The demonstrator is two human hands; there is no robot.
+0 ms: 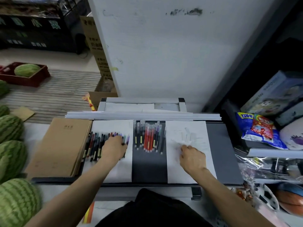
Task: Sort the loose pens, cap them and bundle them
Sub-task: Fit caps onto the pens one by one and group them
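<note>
Loose pens [100, 143] lie on the left white sheet [114, 169] near the tabletop's [224, 153] left edge; the left hand [113, 149] covers some, grip unclear. Capped pens [148, 136] lie mid-table. The right hand [192, 157] pinches blurred clear caps [186, 136]. A red crate [32, 81] holds a watermelon [27, 70].

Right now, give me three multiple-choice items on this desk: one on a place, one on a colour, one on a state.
1. Where do the capped pens lie?
A. on the dark strip between the two white sheets
B. on the brown notebooks
C. on the floor

2. What colour are the middle pens of that row?
A. yellow
B. red
C. white

3. What is the left hand doing?
A. resting on the loose pens
B. lifting a watermelon
C. hanging off the desk

Answers: 1 A, dark desk surface shows around them; 2 B, red barrels sit in the row's centre; 3 A, its fingers lie on the pile on the left sheet.
</note>
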